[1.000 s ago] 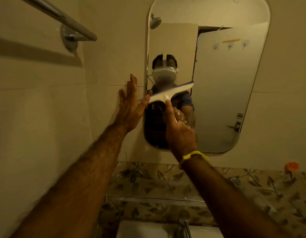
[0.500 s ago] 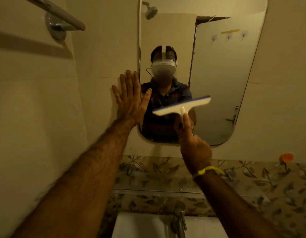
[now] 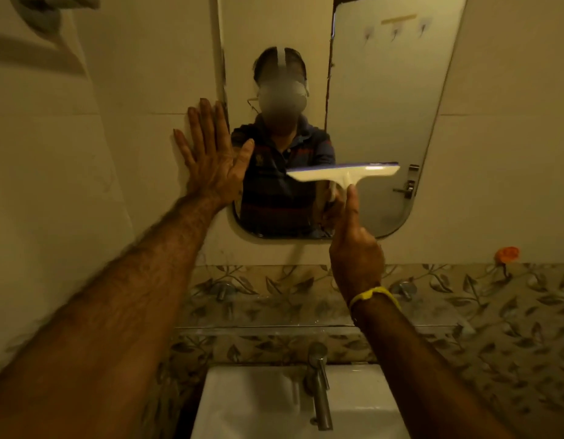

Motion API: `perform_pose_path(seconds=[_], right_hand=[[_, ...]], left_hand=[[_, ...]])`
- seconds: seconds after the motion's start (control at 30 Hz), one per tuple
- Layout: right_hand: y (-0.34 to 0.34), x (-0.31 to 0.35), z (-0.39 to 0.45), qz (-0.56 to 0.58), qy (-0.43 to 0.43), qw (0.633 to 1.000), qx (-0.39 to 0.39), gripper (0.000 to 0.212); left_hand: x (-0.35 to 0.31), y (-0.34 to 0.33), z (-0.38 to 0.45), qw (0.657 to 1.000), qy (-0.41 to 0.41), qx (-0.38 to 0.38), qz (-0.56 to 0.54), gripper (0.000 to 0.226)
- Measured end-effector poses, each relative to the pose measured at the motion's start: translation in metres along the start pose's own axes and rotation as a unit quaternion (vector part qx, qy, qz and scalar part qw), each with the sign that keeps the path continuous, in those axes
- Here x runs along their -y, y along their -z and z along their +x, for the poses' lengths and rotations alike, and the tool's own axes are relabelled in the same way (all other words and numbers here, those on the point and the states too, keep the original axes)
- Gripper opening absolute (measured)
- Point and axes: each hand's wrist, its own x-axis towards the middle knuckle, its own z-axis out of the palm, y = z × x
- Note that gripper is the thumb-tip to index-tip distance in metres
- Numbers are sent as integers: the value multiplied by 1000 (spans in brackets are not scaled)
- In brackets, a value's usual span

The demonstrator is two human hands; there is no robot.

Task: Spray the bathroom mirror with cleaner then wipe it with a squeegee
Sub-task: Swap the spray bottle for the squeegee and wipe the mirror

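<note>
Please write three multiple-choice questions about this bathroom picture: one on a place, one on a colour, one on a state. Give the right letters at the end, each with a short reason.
1. Where does the left hand rest?
A. On the tap
B. Flat on the wall at the mirror's left edge
C. In the sink

2. What colour is the band on the right wrist?
A. Yellow
B. Blue
C. Black

3. What is the right hand doing?
A. It hangs free and open
B. It holds a spray bottle
C. It grips the squeegee at the mirror

Answers:
1 B, the spread fingers lie on the wall beside the mirror, with the thumb over its edge.
2 A, the band shows bright yellow.
3 C, the fingers are closed around the handle and the blade lies level on the lower glass.
</note>
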Motion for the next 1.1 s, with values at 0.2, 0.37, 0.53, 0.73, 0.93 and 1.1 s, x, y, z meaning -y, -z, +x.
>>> perform_pose_path(seconds=[0.2,0.37,0.53,0.73,0.93,1.1], right_hand=[[22,-4,58,79,-94,990,-74,60],[16,-8,-9,83,-128,988,-13,66],[32,-15,58,131,-204,966,-93,59],[20,-13,7,136,-253,956,-62,59],[22,-4,15,165,-293,939,-70,54],[21,18,16,221,-355,905,-85,50]], left_hand=[[5,-14,8,999,17,-21,23,87],[6,-12,4,1000,-7,-4,24,87],[4,-9,1,1000,-11,-16,18,87],[3,-7,-1,1000,-17,-8,-12,88],[5,-8,0,1000,-21,-15,-4,88],[5,-7,0,1000,-24,-7,-3,87]])
